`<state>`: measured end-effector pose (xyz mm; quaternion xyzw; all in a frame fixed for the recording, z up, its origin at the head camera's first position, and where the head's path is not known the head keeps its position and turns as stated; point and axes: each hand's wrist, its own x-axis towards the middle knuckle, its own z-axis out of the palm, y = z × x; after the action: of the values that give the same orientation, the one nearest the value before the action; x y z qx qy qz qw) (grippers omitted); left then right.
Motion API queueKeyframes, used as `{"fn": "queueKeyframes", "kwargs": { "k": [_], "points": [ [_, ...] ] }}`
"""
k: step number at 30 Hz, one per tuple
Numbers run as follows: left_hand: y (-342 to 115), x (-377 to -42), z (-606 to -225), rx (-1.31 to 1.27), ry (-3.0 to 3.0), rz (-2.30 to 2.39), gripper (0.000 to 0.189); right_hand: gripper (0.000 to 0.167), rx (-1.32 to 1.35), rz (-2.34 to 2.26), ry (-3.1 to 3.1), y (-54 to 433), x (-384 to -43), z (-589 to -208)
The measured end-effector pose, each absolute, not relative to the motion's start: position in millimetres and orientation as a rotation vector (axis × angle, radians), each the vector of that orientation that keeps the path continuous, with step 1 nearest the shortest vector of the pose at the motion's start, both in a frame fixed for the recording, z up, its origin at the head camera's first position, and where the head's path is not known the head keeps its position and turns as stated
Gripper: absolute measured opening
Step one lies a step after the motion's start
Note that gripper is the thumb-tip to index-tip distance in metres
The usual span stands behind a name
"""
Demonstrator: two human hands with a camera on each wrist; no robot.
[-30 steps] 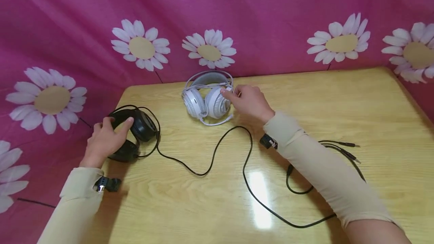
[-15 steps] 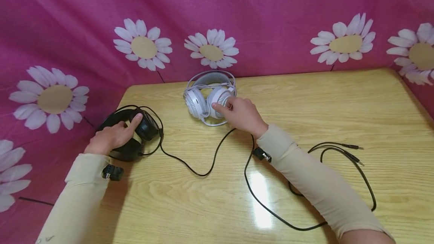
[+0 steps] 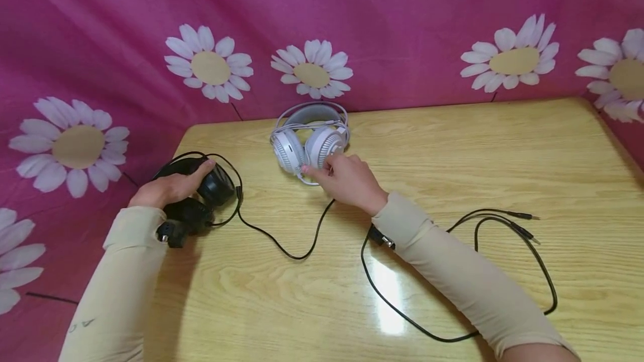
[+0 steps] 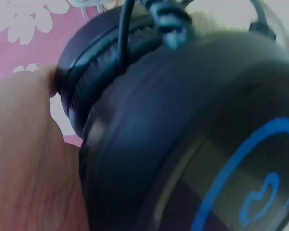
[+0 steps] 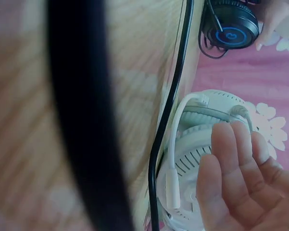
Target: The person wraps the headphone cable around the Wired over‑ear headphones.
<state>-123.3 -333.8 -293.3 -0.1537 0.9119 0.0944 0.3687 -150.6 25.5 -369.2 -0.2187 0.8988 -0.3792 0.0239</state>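
My left hand (image 3: 168,189) grips a black over-ear headset (image 3: 217,186) at the table's left edge, thumb on one ear cup. In the left wrist view an ear cup (image 4: 221,125) with a blue ring fills much of the frame, covering most of the fingers. My right hand (image 3: 352,183) hovers just in front of a white headset (image 3: 287,152) at the back, partly covering its right ear cup. In the right wrist view the fingers (image 5: 231,159) are loosely bent with nothing between them, beside the white microphone boom (image 5: 173,187).
A black cable (image 3: 302,258) winds from the black headset across the wooden table (image 3: 282,317), passing under the right arm. It ends in two plugs (image 3: 523,216) on the right. A pink daisy-print cloth (image 3: 402,32) hangs behind and to the left.
My right hand has moved left and toward me along the front of the white headset. The left hand has shifted forward, its thumb now further over the black ear cup.
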Motion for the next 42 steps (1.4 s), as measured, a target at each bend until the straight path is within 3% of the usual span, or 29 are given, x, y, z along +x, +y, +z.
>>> {"fn": "queueKeyframes", "kwargs": {
  "k": [6,18,29,42],
  "points": [
    [-327,-116,-297,-0.487,2.478,0.170,0.124,0.052,-0.712,-1.154,2.756,24,-147,-371],
    [-323,-98,-320,-0.471,2.860,0.286,0.113,0.043,-0.800,-1.110,2.765,21,-141,-370],
    [-320,-84,-341,-0.630,3.064,0.537,0.108,0.041,-0.826,-1.058,2.788,19,-139,-374],
    [-320,-75,-354,-1.142,3.051,1.102,0.098,0.037,-0.896,-1.095,2.747,14,-136,-372]
  ]
}}
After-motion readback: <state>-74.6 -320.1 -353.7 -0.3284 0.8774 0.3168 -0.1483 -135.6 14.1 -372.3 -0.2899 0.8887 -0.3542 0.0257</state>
